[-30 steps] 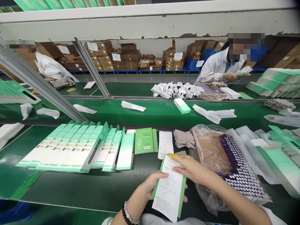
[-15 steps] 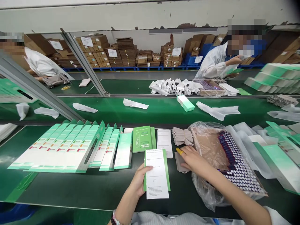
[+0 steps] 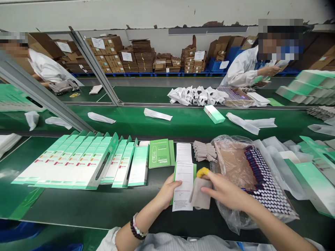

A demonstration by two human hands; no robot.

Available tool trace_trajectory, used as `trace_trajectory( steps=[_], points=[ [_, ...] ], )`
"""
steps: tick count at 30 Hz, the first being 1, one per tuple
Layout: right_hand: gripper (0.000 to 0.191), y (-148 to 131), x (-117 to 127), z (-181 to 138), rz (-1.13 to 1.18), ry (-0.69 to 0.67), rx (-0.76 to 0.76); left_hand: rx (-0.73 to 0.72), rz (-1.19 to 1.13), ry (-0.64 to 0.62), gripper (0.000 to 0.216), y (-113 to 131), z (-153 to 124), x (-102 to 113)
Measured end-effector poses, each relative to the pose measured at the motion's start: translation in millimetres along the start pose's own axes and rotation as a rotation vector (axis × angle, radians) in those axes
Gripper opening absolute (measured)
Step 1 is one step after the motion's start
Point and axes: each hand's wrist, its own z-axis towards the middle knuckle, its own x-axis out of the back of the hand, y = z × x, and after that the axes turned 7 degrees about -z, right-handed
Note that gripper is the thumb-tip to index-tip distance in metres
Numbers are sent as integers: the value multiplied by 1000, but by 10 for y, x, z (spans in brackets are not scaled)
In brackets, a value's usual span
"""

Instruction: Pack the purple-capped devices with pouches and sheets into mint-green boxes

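My left hand (image 3: pixel 166 192) grips a green booklet with a white printed leaflet (image 3: pixel 183 185) laid on top of it, held just above the dark green worktable (image 3: pixel 78 205). My right hand (image 3: pixel 223 190), with a yellow cot on the forefinger, pinches a flat grey pouch (image 3: pixel 200 197) and holds it against the right edge of the leaflet. A bundle of the same grey pouches (image 3: pixel 205 152) lies just behind, beside a stack of leaflets (image 3: pixel 184 152) and a stack of green booklets (image 3: pixel 161 158).
A row of flat white-and-green cartons (image 3: pixel 78 164) fans out at left. A plastic-wrapped tray of small batteries (image 3: pixel 264 181) sits at right, more cartons (image 3: pixel 311 177) beyond. A green box (image 3: pixel 214 113) and white sleeves ride the conveyor (image 3: pixel 183 122). Two people work across it.
My right hand has picked a grey pouch up from the table and brought it left against the leaflet. My left hand has lifted the booklet and leaflet slightly to the right.
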Motion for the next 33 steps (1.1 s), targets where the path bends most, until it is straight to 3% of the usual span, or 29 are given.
trace_trajectory(
  steps=[2, 6, 9, 13, 17, 20, 22, 26, 30, 33],
  points=[
    [27, -166, 16, 99, 26, 105, 62, -6, 4, -21, 38, 3, 31, -59],
    [26, -221, -72, 381, -219, 374, 118, -12, -3, -43, 54, 62, 63, -124],
    [34, -113, -134, 548, -317, 453, 159, -33, 34, -87, 64, 171, 103, -133],
    [31, -115, -281, 692, -545, 521, 147, -151, 167, -276, 62, 325, 198, -120],
    [27, -344, -409, 767, -805, 460, 74, -221, 313, -230, 59, 394, 275, -38],
    [24, -491, -164, 1008, -871, 265, 51, -225, 345, -120, 62, 425, 293, 62],
    [32, -513, 174, 1412, -830, 160, 5, -236, 305, -52, 66, 445, 294, 123],
    [38, -361, 775, 2733, -714, 215, -119, -164, 88, 2, 85, 393, 317, 212],
    [40, -127, 825, 3860, -578, 258, -155, -63, -31, -26, 109, 156, 412, 318],
    [38, 22, 691, 4205, -416, 234, -183, -30, 25, 27, 107, -17, 494, 402]
  ],
)
